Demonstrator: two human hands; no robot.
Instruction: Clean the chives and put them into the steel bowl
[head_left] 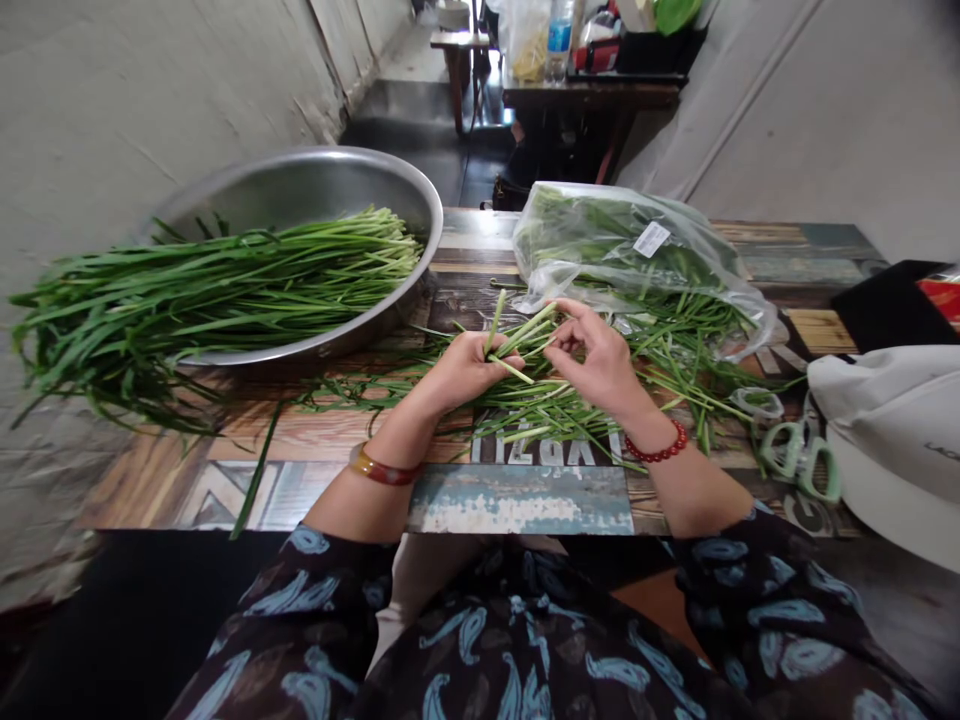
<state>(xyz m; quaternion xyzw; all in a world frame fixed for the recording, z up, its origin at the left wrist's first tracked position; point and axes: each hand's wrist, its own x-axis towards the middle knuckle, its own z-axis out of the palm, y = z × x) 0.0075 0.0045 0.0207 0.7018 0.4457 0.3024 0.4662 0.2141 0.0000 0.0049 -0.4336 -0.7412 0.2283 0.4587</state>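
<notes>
Several green stems [528, 335] stick out of my left hand [474, 368], which is closed around their lower ends. My right hand [592, 358] is just to the right, thumb and forefinger at the tips of those stems, its other fingers curled. Beneath both hands, loose green stalks [525, 420] lie spread over the patterned wooden table [517, 500]. At the left, a large steel basin [360, 165] holds a thick bundle of long green stalks [247, 285], leaves hanging over its left rim. A clear plastic bag [637, 235] of more greens lies behind my right hand.
Green-handled scissors [801, 460] and a pale cap [900, 440] lie at the right. A black box [896, 305] stands behind the cap. Farther back, a second table [592, 95] carries a water bottle [559, 40] and other items. A wall runs along the left.
</notes>
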